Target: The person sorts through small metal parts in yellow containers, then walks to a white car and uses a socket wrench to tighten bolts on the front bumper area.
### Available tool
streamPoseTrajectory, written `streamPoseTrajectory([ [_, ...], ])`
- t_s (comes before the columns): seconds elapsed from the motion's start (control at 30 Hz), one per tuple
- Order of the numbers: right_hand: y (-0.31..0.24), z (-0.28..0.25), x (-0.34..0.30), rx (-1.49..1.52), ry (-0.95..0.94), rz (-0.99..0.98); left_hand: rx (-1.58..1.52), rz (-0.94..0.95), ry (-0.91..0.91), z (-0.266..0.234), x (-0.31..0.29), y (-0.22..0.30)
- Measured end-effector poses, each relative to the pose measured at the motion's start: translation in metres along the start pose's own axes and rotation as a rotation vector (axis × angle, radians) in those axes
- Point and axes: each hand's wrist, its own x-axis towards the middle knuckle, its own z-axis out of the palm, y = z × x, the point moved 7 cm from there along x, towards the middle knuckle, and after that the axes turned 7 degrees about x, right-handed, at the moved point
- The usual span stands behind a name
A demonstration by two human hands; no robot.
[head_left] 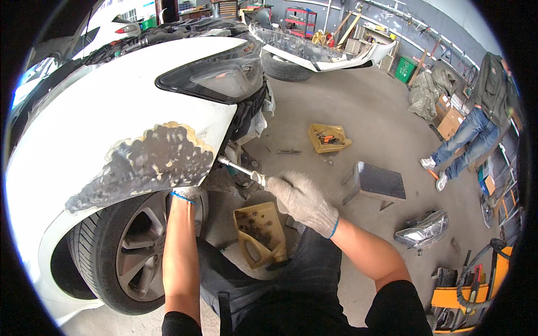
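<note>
Wrapped in a knitted glove, my right hand [305, 201] is closed around the handle of a ratchet wrench [238, 166]. The wrench's far end meets the front edge of a white car fender [112, 95], just below the headlight [227, 77]. A dark, sanded patch [154, 159] covers the fender's lower corner. My left hand [186, 194], gloved too, reaches up under that corner above the wheel [140, 246]. Only its blue-edged cuff and part of the back show; the fingers are hidden behind the fender.
A cut-open yellow jug [273, 221] with small dark parts stands between my legs. Beyond are another cut jug [316, 147] with tools, a low stool [381, 180] and a loose headlight [423, 228]. A removed bumper [314, 56] lies behind; a person [476, 120] stands at right.
</note>
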Motion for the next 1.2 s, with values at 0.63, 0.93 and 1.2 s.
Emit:
streamPoseTrajectory([
  [0.63,-0.037,0.010,-0.009,-1.202,0.025,-0.656,-0.302,-0.212,-0.201,0.027,-0.009,0.001],
  [0.93,-0.017,-0.004,0.000,-0.321,0.050,-0.294,-0.007,0.017,-0.043,-0.008,0.022,0.005],
  [1.2,-0.016,0.002,0.006,-0.695,-0.109,-0.361,-0.138,-0.112,-0.134,0.043,-0.033,-0.005],
])
